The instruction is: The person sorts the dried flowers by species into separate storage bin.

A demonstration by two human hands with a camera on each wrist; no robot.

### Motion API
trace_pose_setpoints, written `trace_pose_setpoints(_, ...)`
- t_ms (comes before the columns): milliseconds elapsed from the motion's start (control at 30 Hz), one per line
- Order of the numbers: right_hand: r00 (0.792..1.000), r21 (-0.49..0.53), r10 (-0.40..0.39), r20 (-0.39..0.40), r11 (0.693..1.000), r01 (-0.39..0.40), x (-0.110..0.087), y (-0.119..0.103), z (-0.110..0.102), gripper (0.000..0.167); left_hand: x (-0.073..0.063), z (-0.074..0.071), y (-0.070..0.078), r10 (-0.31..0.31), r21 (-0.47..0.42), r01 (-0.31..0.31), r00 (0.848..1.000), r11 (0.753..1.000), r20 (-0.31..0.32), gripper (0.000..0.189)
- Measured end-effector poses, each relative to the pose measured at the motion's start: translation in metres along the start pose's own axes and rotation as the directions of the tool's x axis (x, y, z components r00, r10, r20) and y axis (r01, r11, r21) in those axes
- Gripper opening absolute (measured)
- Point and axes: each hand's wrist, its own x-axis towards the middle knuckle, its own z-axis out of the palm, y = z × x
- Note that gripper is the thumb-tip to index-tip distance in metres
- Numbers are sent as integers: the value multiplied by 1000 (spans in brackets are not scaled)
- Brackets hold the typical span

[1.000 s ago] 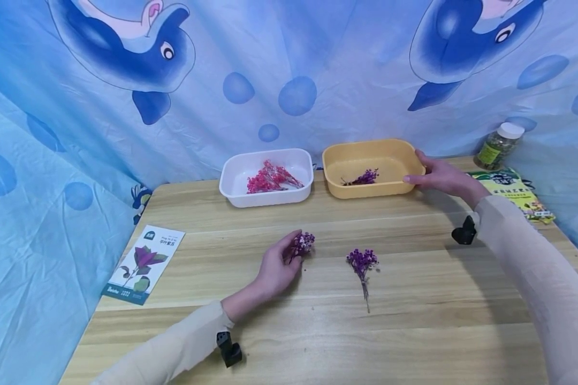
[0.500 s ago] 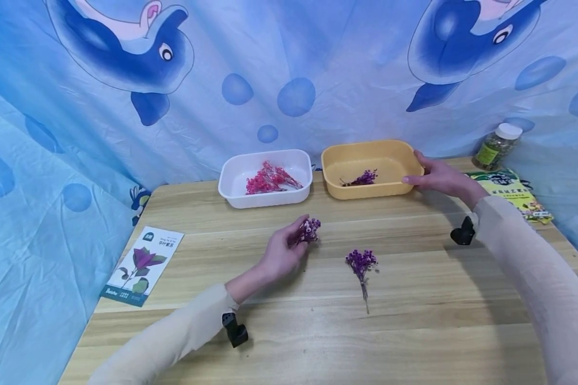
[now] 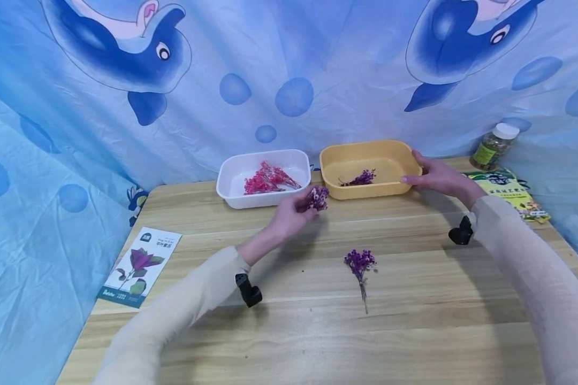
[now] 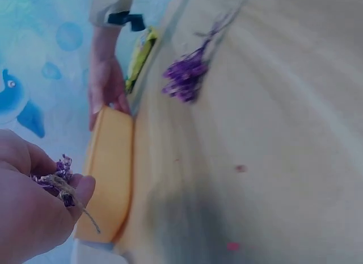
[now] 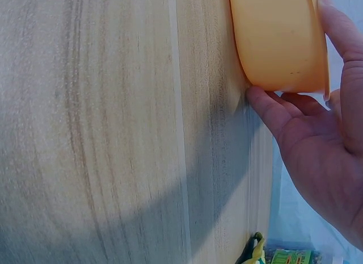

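My left hand (image 3: 291, 215) pinches a small bunch of purple dried flowers (image 3: 318, 198) above the table, just in front of the gap between the two tubs. In the left wrist view its thin stems (image 4: 70, 190) stick out past the thumb. My right hand (image 3: 438, 174) grips the right end of the yellow plastic tub (image 3: 361, 191), thumb at the rim and fingers against the side wall (image 5: 281, 45). Inside that tub lies a purple sprig (image 3: 364, 177). Another purple flower bunch (image 3: 360, 262) lies on the table, stems toward me.
The white tub (image 3: 265, 201), left of the yellow one, holds pink dried flowers (image 3: 270, 178). A flower-printed packet (image 3: 139, 267) lies at the left. At the right back are a white-capped jar (image 3: 494, 147) and a yellow-green bag (image 3: 510, 195). A blue curtain hangs behind.
My left hand has moved forward and slightly right with the purple flowers, from mid-table to near the tubs. My right hand stays at the yellow tub.
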Motion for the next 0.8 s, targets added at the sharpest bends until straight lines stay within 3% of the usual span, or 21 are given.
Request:
trace_pose_setpoints(433,1000,-9,-12,-13,1000,12,-1,-6,1,108,55,10,17,4,-5,-4,1000,1000,1,70)
trace_pose_setpoints(800,1000,-3,1,-21,1000,-1,-1,-3,1,109,96,18,25,25,133,-18,998,991,-50,71)
